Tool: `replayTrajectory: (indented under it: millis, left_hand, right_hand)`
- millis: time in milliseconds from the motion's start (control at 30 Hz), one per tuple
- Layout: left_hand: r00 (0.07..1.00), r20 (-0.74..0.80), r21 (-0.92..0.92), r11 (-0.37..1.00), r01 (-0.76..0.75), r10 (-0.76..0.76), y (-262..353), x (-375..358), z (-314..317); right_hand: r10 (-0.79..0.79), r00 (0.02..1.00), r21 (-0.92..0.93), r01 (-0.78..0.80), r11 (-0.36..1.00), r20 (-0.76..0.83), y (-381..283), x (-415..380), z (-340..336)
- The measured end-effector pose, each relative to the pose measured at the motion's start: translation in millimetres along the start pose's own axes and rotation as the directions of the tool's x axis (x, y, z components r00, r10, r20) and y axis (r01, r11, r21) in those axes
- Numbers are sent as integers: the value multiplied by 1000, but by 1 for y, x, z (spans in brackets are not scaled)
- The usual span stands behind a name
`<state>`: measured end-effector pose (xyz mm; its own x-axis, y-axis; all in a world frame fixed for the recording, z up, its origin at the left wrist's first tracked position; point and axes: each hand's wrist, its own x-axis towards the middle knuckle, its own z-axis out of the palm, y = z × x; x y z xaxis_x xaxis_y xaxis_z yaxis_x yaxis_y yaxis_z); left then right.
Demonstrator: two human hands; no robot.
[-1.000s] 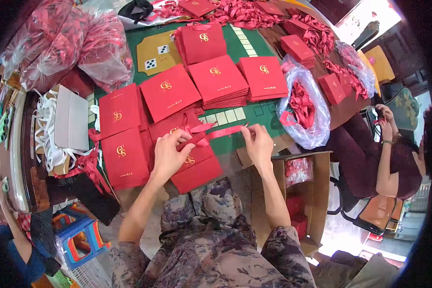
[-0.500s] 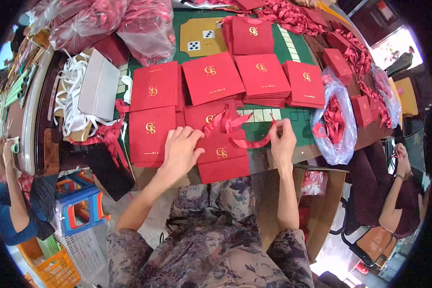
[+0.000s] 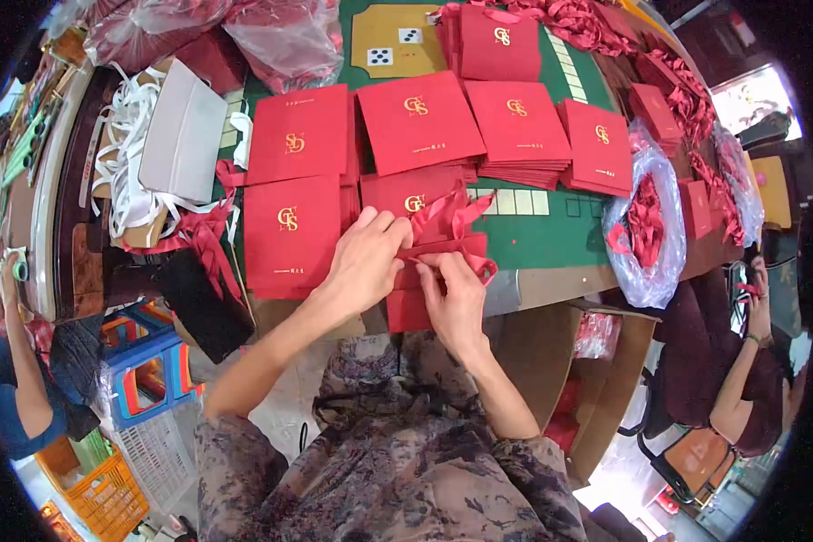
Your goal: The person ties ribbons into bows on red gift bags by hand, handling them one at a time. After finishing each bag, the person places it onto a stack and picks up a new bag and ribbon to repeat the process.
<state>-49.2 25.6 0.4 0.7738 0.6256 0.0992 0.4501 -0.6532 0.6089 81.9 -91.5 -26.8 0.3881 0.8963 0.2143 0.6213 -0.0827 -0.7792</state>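
In front of me at the table edge lies a small red paper bag, its upper part largely behind my hands. My left hand rests on its left side with bent fingers closed at the bag's edge. My right hand pinches the end of a red ribbon against the bag, close to the left fingertips. Loops of ribbon stand up above the hands. Behind them lies another red bag with a gold logo. The fingertips partly hide the ribbon's end.
Stacks of red bags fill the green tabletop. A plastic bag of ribbon sits to the right, a grey box with white ribbons to the left. An open cardboard box stands below. Two people sit either side.
My right hand has moved left, bringing the ribbon end to the bag beside my left hand. The left hand has shifted slightly right and its fingers have closed in. The view has shifted slightly.
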Motion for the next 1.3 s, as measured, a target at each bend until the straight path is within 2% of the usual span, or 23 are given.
replayTrajectory:
  millis: [167,233,300,333,467,533,733,867,1100,1167,1200,1233,1300]
  left_hand:
    - [988,122,-80,991,103,-93,-4,6,-2]
    - [982,150,-108,985,134,-117,-11,9,1]
    - [959,228,-238,946,220,-166,-19,12,6]
    - [971,187,-283,938,199,-149,-21,11,6]
    - [964,214,-315,923,221,-157,-21,15,3]
    - [935,280,-315,899,303,-217,-16,17,-2]
    - [917,306,-315,881,353,-257,-12,18,-6]
    - [917,305,-325,877,353,-256,-12,18,-4]
    - [959,179,-353,895,273,-222,-4,12,1]
    - [964,152,-339,905,258,-218,0,11,1]
    - [963,136,-327,907,266,-233,2,11,1]
    - [962,120,-314,909,273,-247,2,12,0]
    - [967,101,-327,911,252,-232,0,11,2]
  right_hand:
    - [-50,999,-121,50,991,4,1,-2,-1]
    - [1,1000,-95,-1,995,5,0,-3,-1]
    - [50,999,-72,-50,996,8,2,-3,0]
    - [34,999,-58,-34,998,-15,4,-3,0]
    - [66,997,1,-66,998,-30,3,-4,-1]
    - [45,999,-18,-46,999,-28,4,-2,0]
    - [52,999,-18,-52,998,-14,2,0,-1]
    - [60,998,-2,-60,998,-13,1,2,1]
    - [39,998,-88,-42,995,-40,-5,9,6]
    - [-3,999,-187,-7,982,-54,-5,11,9]
    - [-84,993,-229,63,971,-82,-6,13,9]
    - [-87,992,-229,65,971,-86,-6,14,9]
    - [-195,979,-339,165,926,-58,-4,17,7]
